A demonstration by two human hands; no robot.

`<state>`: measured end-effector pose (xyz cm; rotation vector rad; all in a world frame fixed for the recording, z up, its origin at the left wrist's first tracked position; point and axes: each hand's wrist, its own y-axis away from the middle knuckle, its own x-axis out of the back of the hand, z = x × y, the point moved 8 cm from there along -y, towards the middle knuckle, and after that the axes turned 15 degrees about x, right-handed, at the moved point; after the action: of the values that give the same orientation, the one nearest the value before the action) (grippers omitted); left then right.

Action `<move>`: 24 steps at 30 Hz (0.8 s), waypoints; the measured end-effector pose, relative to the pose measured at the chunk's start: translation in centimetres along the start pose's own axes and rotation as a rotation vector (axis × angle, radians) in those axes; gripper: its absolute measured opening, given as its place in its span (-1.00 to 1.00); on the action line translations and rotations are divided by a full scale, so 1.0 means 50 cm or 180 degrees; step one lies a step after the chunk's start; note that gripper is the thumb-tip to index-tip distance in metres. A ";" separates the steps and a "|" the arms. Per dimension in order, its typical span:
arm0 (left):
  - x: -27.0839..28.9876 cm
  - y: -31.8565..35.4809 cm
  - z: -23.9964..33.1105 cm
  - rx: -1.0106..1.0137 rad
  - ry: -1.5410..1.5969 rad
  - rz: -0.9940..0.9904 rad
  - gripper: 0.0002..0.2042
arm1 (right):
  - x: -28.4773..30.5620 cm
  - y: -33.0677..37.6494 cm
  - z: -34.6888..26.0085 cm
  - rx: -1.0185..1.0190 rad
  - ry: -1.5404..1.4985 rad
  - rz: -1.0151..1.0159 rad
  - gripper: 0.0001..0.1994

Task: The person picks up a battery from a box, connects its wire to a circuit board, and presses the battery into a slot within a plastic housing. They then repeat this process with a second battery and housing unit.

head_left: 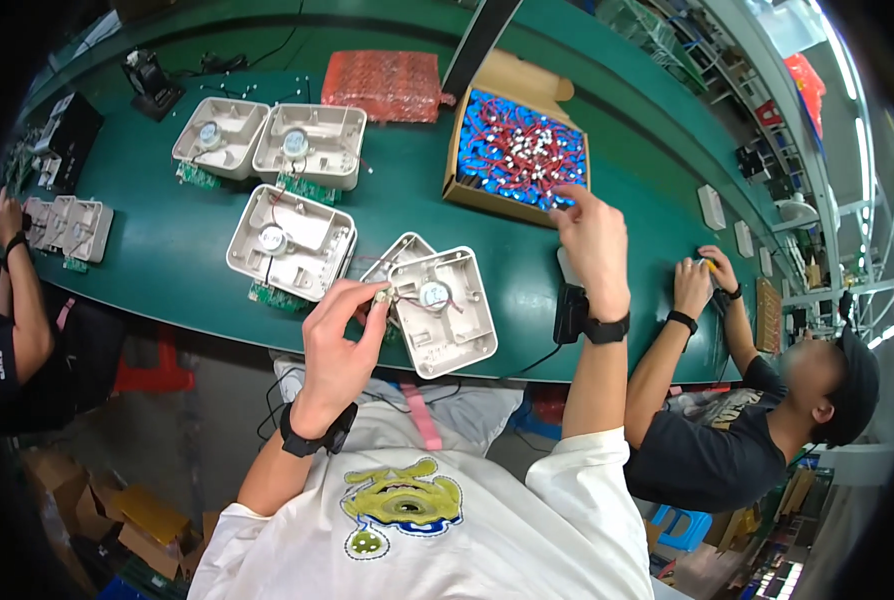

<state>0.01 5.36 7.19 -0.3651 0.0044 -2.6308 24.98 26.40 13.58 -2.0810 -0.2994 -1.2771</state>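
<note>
Workshop line, long green tabletop point(167, 260) running under shelving at the far right. Item in hand: beige plastic housing point(445, 310), open side up, round metal part at its centre with thin red and black leads, lying at the near edge of the tabletop, a second like shell tucked partly beneath it. Left hand point(342, 340): closed in a pinch, thumb and forefinger gripping a small pale connector at the end of those leads, just beside the housing's left edge. Right hand point(592, 240): stretched away to the cardboard box point(515, 150) of blue parts with red wires and white plugs, fingers curled at its near right corner; whether they hold a part cannot be told. Judged good practice here: keep the leads slack while pinching, steady the housing, and draw one blue part free of the tangle rather than a bunch. Further out: three more open housings point(292, 240) with green circuit boards at their edges, a red bubble-wrap packet point(382, 85), a small black device point(571, 312) with cable. A co-worker's hands point(695, 282) rest on the tabletop at the right; another person's arm shows at the far left.
</note>
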 end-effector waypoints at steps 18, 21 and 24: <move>-0.004 -0.009 -0.002 -0.0032 0.0054 -0.0132 -0.76 | 0.056 -0.051 -0.080 0.0702 -0.0553 0.0961 -0.84; -0.005 -0.011 -0.005 0.0084 0.0073 -0.0205 -0.76 | 0.070 -0.025 -0.087 -0.0002 -0.2804 0.1123 -0.80; -0.005 -0.011 -0.006 0.0088 0.0080 -0.0155 -0.76 | 0.057 0.011 -0.096 -0.0260 -0.3431 0.1043 -0.80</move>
<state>-0.10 5.94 6.88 -0.3265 -0.0331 -2.6805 23.29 22.48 17.21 -2.5728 -0.3368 0.1114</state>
